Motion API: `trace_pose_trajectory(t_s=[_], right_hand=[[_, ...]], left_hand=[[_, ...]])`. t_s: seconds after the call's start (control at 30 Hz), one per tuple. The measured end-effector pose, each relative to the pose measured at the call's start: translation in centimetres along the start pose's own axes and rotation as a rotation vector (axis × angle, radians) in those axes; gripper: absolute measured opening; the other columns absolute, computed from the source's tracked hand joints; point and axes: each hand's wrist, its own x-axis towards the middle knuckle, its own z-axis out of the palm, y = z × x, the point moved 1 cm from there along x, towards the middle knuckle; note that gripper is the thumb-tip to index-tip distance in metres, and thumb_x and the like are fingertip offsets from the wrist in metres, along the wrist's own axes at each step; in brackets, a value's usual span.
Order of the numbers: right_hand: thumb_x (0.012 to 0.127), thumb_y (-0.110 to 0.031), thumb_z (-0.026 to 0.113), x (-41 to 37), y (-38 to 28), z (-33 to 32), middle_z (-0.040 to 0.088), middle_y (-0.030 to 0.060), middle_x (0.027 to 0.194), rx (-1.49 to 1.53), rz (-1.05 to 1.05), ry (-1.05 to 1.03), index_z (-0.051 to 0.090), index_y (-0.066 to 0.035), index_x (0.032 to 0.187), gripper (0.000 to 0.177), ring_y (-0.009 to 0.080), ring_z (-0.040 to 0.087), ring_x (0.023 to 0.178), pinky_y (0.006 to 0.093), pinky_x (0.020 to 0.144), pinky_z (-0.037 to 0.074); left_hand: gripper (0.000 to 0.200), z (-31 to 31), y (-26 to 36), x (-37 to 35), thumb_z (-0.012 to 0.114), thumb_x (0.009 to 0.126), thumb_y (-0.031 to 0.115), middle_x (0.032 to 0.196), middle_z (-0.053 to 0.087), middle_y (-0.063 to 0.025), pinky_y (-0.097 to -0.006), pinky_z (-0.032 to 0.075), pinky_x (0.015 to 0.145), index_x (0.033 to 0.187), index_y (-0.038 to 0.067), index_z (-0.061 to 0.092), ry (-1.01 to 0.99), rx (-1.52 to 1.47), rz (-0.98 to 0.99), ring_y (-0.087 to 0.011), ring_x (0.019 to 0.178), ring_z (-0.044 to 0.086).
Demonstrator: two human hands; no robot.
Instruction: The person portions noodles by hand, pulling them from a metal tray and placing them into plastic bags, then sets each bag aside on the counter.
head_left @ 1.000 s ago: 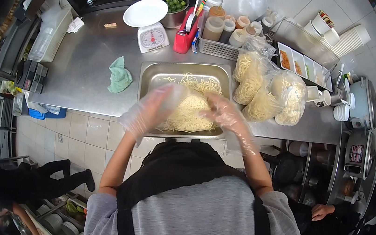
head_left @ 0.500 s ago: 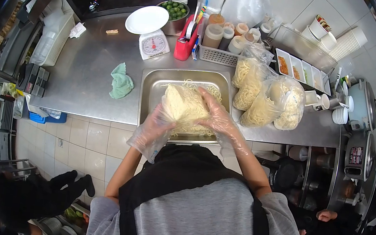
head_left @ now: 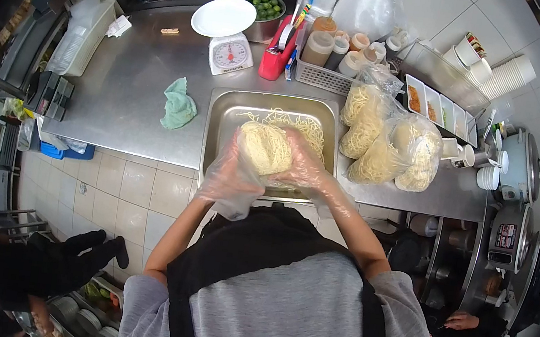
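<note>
Between my two gloved hands is a clump of pale yellow noodles (head_left: 264, 149), held above a steel tray (head_left: 222, 105). My left hand (head_left: 234, 171), in a loose clear plastic glove, cups the clump's left side. On its right side presses my right hand (head_left: 303, 162), gloved the same way. Loose noodles (head_left: 298, 129) lie in the tray behind and to the right of the clump. Just right of the tray stand several plastic bags of noodles (head_left: 379, 155) on the counter.
A green cloth (head_left: 179, 105) lies left of the tray. Behind stand a kitchen scale (head_left: 230, 54), a red tape dispenser (head_left: 275, 58), a basket of sauce bottles (head_left: 325, 75) and a bowl of green limes (head_left: 263, 7). Other people (head_left: 35, 268) are at lower left and lower right.
The noodle clump has turned in my hands and now looks rounder and more compact. Both hands have shifted around it. The view has moved slightly.
</note>
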Motion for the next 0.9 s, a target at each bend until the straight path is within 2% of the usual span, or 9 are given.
trace_pose_trajectory(t_s=[0.17,0.23,0.33,0.43,0.53,0.67,0.77,0.87,0.9], right_hand=[[0.060,-0.024,0.082,0.8,-0.4,2.0,0.048,0.0189,0.122,-0.020,0.120,-0.026,0.043,-0.004,0.126,0.079,0.0362,0.044,0.118,0.0429,0.102,0.034],[0.064,-0.024,0.078,-0.3,-3.1,1.4,0.054,0.0173,0.114,-0.055,0.030,0.149,0.048,-0.003,0.121,0.067,0.0382,0.048,0.112,0.0454,0.098,0.036],[0.065,-0.026,0.078,-0.2,-3.2,1.7,0.052,0.0181,0.118,-0.121,-0.206,0.251,0.046,-0.005,0.123,0.069,0.0385,0.046,0.115,0.0470,0.100,0.034],[0.064,-0.028,0.080,0.7,-2.0,2.8,0.046,0.0193,0.127,-0.222,-0.274,0.293,0.042,-0.005,0.128,0.078,0.0396,0.041,0.120,0.0480,0.103,0.031],[0.061,-0.034,0.083,1.3,0.3,3.4,0.038,0.0199,0.136,-0.022,-0.327,0.114,0.038,-0.004,0.132,0.089,0.0390,0.035,0.127,0.0469,0.107,0.027],[0.054,-0.044,0.086,1.1,0.2,1.6,0.033,0.0223,0.140,0.057,-0.200,-0.062,0.024,-0.005,0.141,0.114,0.0391,0.030,0.131,0.0465,0.110,0.024],[0.050,-0.048,0.088,3.0,0.3,0.8,0.028,0.0241,0.142,-0.015,-0.136,-0.162,0.014,-0.005,0.145,0.128,0.0394,0.026,0.134,0.0456,0.111,0.022],[0.050,-0.049,0.087,4.5,1.6,1.7,0.023,0.0251,0.146,-0.019,-0.042,-0.288,0.009,-0.004,0.146,0.132,0.0388,0.021,0.137,0.0443,0.112,0.021],[0.050,-0.049,0.087,4.7,1.6,1.9,0.023,0.0253,0.146,-0.016,-0.019,-0.297,0.009,-0.004,0.146,0.132,0.0392,0.021,0.137,0.0442,0.112,0.021]], left_hand=[[0.119,2.3,-1.0,1.4,0.091,0.046,0.029,0.132,0.038,-0.0157,-0.0372,0.034,0.106,0.139,-0.001,0.023,0.154,-0.362,-0.110,-0.0263,0.127,0.038],[0.116,2.6,-0.8,1.2,0.092,0.046,0.030,0.129,0.039,-0.0143,-0.0375,0.034,0.106,0.137,0.000,0.026,0.193,-0.460,-0.113,-0.0252,0.125,0.039],[0.119,0.9,0.0,0.8,0.092,0.048,0.032,0.131,0.041,-0.0148,-0.0390,0.035,0.106,0.139,0.001,0.022,0.295,-0.235,0.076,-0.0255,0.126,0.039],[0.118,-0.8,0.6,1.1,0.091,0.047,0.036,0.132,0.039,-0.0172,-0.0410,0.034,0.106,0.138,0.001,0.024,0.376,-0.065,0.209,-0.0309,0.126,0.038],[0.114,-2.2,-1.0,1.6,0.090,0.048,0.035,0.132,0.039,-0.0198,-0.0438,0.033,0.105,0.137,0.001,0.029,0.193,0.299,0.268,-0.0367,0.126,0.038],[0.105,-2.7,-2.0,1.5,0.087,0.049,0.032,0.134,0.037,-0.0202,-0.0439,0.034,0.105,0.135,0.005,0.034,0.145,0.384,0.351,-0.0398,0.126,0.036],[0.107,-2.6,-1.8,1.5,0.088,0.049,0.029,0.136,0.037,-0.0206,-0.0434,0.034,0.105,0.137,0.004,0.032,0.143,0.392,0.345,-0.0385,0.126,0.037],[0.109,-1.8,-3.4,1.4,0.089,0.049,0.025,0.139,0.035,-0.0184,-0.0403,0.035,0.105,0.138,0.004,0.029,0.272,0.041,0.178,-0.0331,0.128,0.039],[0.109,-1.8,-3.7,1.4,0.089,0.050,0.024,0.139,0.036,-0.0174,-0.0388,0.035,0.105,0.138,0.004,0.028,0.239,-0.096,0.085,-0.0309,0.127,0.040]])
